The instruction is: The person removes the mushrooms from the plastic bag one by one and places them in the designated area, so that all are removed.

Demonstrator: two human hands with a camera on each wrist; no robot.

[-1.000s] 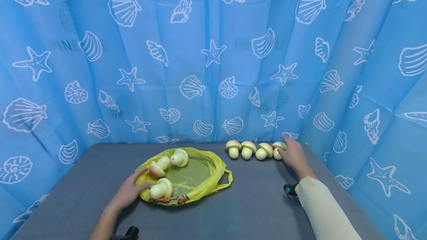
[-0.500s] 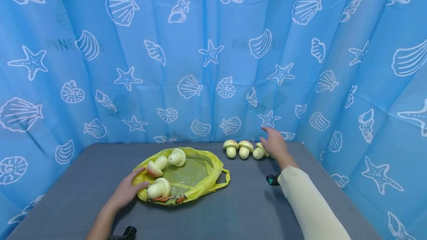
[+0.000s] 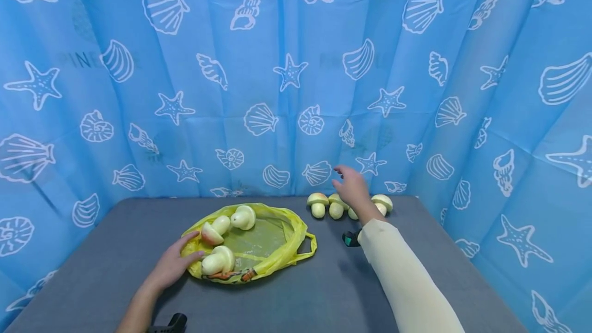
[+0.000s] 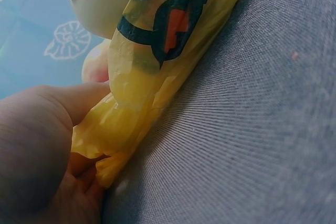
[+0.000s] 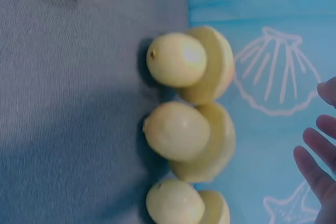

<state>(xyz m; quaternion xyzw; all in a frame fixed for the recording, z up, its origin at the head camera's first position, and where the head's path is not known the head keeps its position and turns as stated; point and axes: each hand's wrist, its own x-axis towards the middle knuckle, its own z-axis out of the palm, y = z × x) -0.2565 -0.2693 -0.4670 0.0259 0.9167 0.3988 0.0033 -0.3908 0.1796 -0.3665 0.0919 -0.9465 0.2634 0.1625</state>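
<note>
A yellow plastic bag lies with its mouth wide on the table, holding three toy mushrooms, one of them at the back. My left hand grips the bag's left rim; in the left wrist view the thumb lies over the yellow plastic and the fingers are beneath. My right hand hovers above a row of pale toy mushrooms at the table's back edge, touching none. Its fingers are spread and hold nothing. The leftmost mushroom shows fully; the forearm partly hides others. The right wrist view shows three mushrooms.
A grey cloth-covered table carries everything. Blue curtain with white shell prints hangs right behind the mushroom row and along the sides. The bag's handle loop sticks out toward the right.
My right hand has moved left along the mushroom row, from the rightmost mushroom to above the left ones, lifting slightly. The left hand stays on the bag; the mushrooms remain in place.
</note>
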